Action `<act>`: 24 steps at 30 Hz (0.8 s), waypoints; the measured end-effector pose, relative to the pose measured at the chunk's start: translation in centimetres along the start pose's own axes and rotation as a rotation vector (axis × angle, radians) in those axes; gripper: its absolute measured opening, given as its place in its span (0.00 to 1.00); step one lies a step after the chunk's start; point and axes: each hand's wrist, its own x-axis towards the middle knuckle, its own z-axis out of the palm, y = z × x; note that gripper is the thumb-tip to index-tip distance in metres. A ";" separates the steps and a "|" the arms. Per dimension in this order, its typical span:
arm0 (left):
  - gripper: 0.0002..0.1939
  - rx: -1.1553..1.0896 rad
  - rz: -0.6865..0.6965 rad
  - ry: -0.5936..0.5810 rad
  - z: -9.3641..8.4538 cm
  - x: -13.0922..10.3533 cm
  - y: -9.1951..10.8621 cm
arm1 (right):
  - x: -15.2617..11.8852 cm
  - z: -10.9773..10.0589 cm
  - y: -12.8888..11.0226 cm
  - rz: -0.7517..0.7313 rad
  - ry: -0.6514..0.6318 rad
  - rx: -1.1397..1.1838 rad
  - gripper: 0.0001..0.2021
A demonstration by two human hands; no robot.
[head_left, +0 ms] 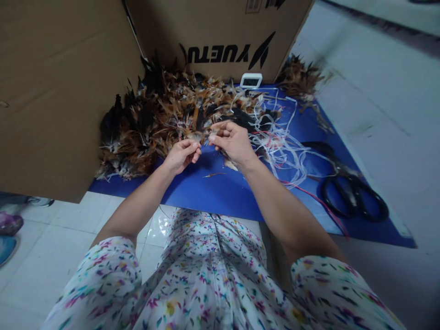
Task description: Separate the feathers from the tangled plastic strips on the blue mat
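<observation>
Close together over the blue sheet (227, 192), my two hands work with feathers. My left hand (182, 155) is closed in a pinch, with a small greyish feather (195, 136) at its fingertips. Slightly higher, my right hand (233, 141) has thumb and fingers pinched on a small brown and pale feather (213, 131). Just beyond lies a large pile of brown and black feathers (165, 105). A single thin brown feather (215, 174) rests on the sheet below the hands.
Tangled white plastic strips (283, 153), some red ones among them, lie at the right near black-handled scissors (354, 195). A small white digital timer (251, 80) stands before a cardboard box (220, 27). Another cardboard panel (51, 91) rises at left. More feathers (299, 75) lie back right.
</observation>
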 end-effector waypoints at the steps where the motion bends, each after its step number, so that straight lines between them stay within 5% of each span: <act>1: 0.14 0.009 -0.016 -0.007 0.0 0.0 0.0 | 0.0 0.0 0.0 -0.022 -0.002 -0.018 0.15; 8: 0.16 0.039 -0.081 -0.063 0.1 0.0 -0.2 | 0.0 0.1 0.4 -0.142 0.002 -0.161 0.13; 24: 0.14 0.028 -0.120 -0.084 0.2 -0.3 -0.2 | -0.3 0.5 0.2 -0.157 0.018 -0.244 0.10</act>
